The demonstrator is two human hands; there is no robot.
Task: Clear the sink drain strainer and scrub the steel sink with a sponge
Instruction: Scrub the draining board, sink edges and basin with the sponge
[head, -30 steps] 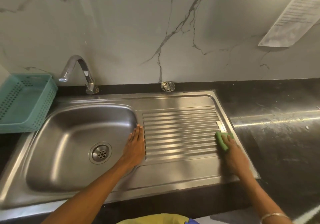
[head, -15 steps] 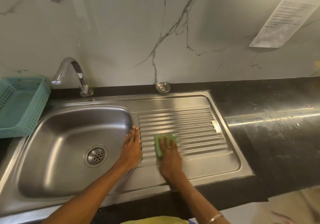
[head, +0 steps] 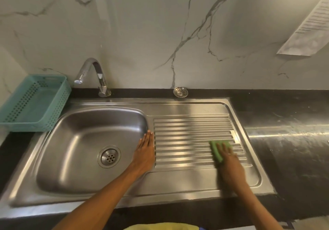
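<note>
A steel sink [head: 74, 160] has a round drain [head: 109, 156] in its basin and a ribbed drainboard [head: 188, 137] to the right. My right hand [head: 229, 165] presses a green sponge [head: 218, 149] flat on the right part of the ribs; the hand is motion-blurred. My left hand [head: 145, 152] lies flat, fingers together, on the strip between basin and drainboard. A loose round strainer [head: 180, 92] sits on the black ledge behind the drainboard, against the wall.
A curved chrome tap [head: 94, 74] stands behind the basin. A teal perforated basket [head: 33, 103] sits at the left on the counter. Dark, streaked countertop [head: 288, 133] extends to the right. A printed sheet [head: 309, 26] hangs on the marble wall.
My right hand swept the sponge from the drainboard's right edge to its left part, and has now slid back to the right. The left hand stayed planted.
</note>
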